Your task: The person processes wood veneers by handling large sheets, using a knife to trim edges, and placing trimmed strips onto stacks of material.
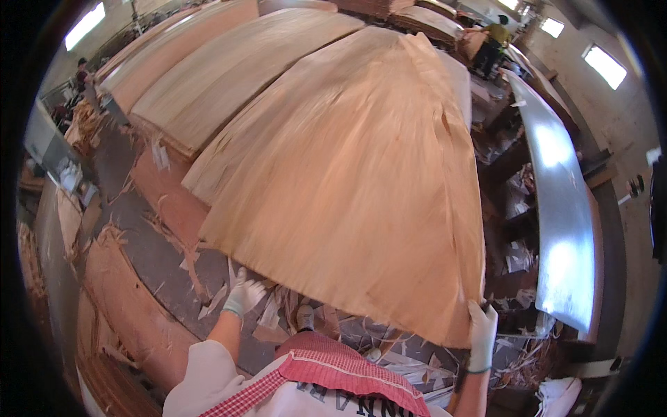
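A large, thin sheet of tan wood veneer (pixel 347 181) spreads out in front of me, with folds and ripples along its right side. My right hand (pixel 481 335), in a pale glove, is closed on the sheet's near right corner. By the near edge, toward the left, is my left hand (pixel 244 293), also gloved. Its fingers are apart, and one points up to the edge; whether it touches the veneer I cannot tell. The sheet's far part lies over a stack of veneer, while its near edge hangs above the littered floor.
Veneer stacks (pixel 243 76) stand at the far left. A long shiny metal-faced panel (pixel 556 201) runs along the right. Reddish veneer (pixel 135 306) lies at the near left, with torn scraps (pixel 271 313) by my feet. A co-worker (pixel 495 43) stands far right, another person (pixel 85 80) far left.
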`<state>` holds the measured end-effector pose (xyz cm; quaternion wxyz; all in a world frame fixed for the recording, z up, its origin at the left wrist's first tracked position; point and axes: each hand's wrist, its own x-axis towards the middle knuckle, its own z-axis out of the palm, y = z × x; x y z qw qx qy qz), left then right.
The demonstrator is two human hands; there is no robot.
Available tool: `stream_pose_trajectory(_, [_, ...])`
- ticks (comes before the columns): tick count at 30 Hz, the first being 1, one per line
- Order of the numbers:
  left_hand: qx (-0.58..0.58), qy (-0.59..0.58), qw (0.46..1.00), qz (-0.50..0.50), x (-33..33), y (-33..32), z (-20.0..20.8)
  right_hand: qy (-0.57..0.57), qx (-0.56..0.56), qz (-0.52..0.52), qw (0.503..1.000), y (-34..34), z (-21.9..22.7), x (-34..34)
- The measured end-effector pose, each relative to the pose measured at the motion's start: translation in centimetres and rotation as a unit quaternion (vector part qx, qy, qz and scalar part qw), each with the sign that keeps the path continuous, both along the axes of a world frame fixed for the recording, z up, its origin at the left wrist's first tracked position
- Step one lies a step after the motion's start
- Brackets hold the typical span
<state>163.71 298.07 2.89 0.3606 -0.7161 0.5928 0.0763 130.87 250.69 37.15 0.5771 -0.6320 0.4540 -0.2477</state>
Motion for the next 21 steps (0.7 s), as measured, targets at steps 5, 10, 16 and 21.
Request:
stream_pose_trajectory(5, [0.552,-0.594,0.323,-0.488,-5.4,-2.2,0.0,-0.002,0.004,-0.026,1.0,-1.1,4.8,-13.4])
stream_pose_trajectory(10, [0.677,-0.506,0.186,-0.501,-12.0,-8.8,-0.5,-0.004,-0.02,-0.031,0.999,-5.2,4.5,-26.4])
stream_pose_trajectory(16, [0.718,-0.495,0.087,-0.482,-20.2,-20.3,7.3,0.057,-0.097,-0.046,0.993,-14.4,4.3,-38.8])
stream_pose_trajectory(21, [0.705,-0.516,0.058,-0.484,-24.5,-33.0,11.6,0.069,-0.161,-0.06,0.983,-25.0,4.6,-47.1])
